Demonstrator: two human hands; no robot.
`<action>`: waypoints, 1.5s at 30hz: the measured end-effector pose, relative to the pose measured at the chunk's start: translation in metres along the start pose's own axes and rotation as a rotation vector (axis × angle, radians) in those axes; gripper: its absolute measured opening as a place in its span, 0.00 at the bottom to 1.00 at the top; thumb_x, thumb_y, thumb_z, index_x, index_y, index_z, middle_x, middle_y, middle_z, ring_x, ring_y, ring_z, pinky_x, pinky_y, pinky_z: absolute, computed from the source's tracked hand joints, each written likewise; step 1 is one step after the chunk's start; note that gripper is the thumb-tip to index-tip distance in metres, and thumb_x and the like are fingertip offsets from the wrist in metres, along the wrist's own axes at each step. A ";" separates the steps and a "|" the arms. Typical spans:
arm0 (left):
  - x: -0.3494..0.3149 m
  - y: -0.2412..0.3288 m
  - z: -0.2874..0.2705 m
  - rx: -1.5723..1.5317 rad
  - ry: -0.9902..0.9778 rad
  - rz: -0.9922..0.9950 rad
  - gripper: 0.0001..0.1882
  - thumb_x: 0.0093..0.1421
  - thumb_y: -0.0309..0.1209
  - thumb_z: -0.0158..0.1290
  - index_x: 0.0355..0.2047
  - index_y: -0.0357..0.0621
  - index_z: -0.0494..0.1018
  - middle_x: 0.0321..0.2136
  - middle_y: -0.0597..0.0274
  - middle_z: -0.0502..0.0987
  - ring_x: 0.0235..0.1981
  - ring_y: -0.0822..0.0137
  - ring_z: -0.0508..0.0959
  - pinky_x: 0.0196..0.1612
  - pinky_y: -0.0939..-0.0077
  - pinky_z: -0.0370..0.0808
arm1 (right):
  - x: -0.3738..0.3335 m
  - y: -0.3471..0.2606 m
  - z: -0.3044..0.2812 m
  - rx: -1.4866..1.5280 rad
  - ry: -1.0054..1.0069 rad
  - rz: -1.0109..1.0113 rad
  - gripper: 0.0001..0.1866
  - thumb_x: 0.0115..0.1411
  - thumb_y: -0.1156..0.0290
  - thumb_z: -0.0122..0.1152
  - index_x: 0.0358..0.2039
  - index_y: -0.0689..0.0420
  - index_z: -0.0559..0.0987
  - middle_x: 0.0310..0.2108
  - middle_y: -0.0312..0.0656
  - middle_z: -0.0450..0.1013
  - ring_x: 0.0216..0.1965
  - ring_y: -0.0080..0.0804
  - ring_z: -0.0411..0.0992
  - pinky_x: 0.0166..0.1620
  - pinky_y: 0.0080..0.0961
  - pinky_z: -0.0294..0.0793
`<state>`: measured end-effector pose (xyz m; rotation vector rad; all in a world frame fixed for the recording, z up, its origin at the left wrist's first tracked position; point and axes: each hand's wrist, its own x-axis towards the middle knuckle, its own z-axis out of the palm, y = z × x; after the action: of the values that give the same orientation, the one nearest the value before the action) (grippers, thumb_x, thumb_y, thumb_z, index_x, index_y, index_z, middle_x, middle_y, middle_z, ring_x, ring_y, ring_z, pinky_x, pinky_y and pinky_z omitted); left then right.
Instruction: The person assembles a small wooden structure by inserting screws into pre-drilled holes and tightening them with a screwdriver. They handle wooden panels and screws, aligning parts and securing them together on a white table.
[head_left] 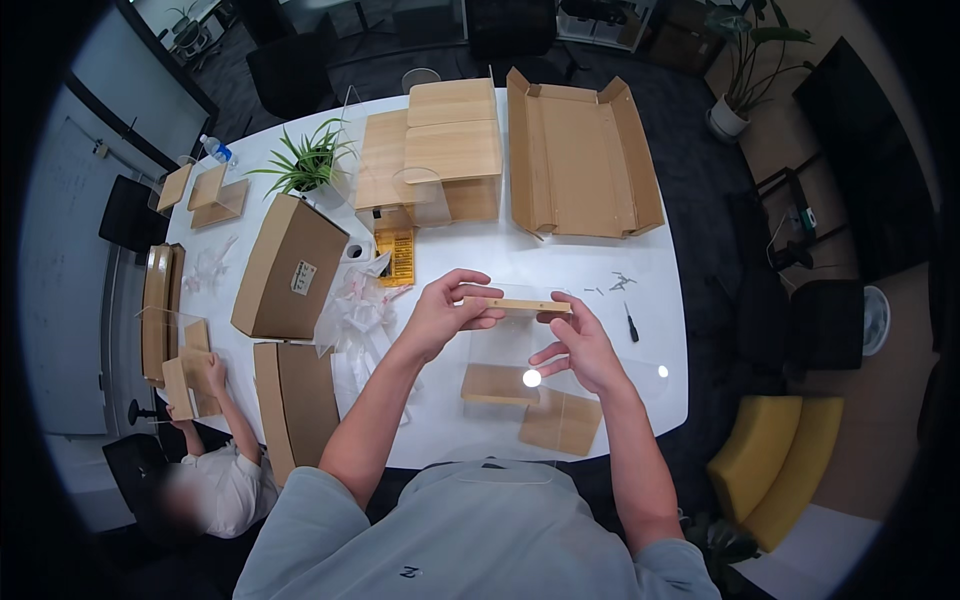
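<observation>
A narrow wooden strip (520, 306) with small holes is held level above the white table (655, 340). My left hand (447, 312) grips its left end between thumb and fingers. My right hand (583, 350) pinches the right end with thumb and forefinger, its other fingers spread below. Under my hands lie two flat wood-grain boards (500, 384) (562, 420), and what looks like clear acrylic around them. To the right rest a dark-handled screwdriver (632, 326) and several small screws (622, 281).
Beyond my hands stand a wooden shelf unit (455, 150) and an open cardboard box (580, 160). Left are a potted plant (312, 165), a yellow case (397, 258), crumpled plastic wrap (360, 310) and cardboard boxes (290, 265). Another person (225, 480) handles wooden boards at the far left.
</observation>
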<state>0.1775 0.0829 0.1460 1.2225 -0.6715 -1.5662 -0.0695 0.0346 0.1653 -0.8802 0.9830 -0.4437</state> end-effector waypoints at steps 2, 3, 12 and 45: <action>0.000 -0.001 -0.001 -0.010 -0.010 0.002 0.16 0.68 0.19 0.53 0.55 0.33 0.68 0.50 0.43 0.80 0.43 0.57 0.86 0.46 0.74 0.87 | 0.000 -0.001 0.000 -0.005 0.002 0.006 0.30 0.73 0.72 0.46 0.72 0.61 0.52 0.59 0.58 0.65 0.34 0.44 0.83 0.31 0.32 0.89; 0.000 -0.001 -0.001 -0.017 -0.015 0.002 0.16 0.68 0.19 0.53 0.55 0.33 0.68 0.50 0.43 0.79 0.44 0.57 0.86 0.46 0.74 0.87 | 0.000 -0.002 0.000 -0.008 0.003 0.009 0.30 0.73 0.72 0.46 0.72 0.61 0.52 0.59 0.58 0.65 0.34 0.44 0.83 0.31 0.32 0.89; 0.001 -0.001 -0.004 -0.054 -0.031 -0.009 0.15 0.68 0.18 0.52 0.54 0.33 0.67 0.51 0.41 0.79 0.45 0.55 0.85 0.48 0.72 0.87 | 0.003 -0.003 -0.002 -0.006 -0.017 0.009 0.31 0.72 0.73 0.47 0.72 0.62 0.51 0.57 0.56 0.64 0.34 0.44 0.83 0.31 0.34 0.89; -0.004 0.007 0.008 -0.062 0.039 -0.002 0.19 0.66 0.17 0.52 0.57 0.34 0.66 0.51 0.42 0.79 0.46 0.56 0.85 0.47 0.73 0.87 | 0.007 -0.006 -0.004 -0.037 0.001 0.002 0.30 0.72 0.71 0.50 0.71 0.61 0.55 0.57 0.57 0.67 0.32 0.42 0.83 0.30 0.31 0.88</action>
<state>0.1728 0.0831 0.1563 1.2052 -0.5923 -1.5495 -0.0688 0.0248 0.1658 -0.9122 0.9954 -0.4248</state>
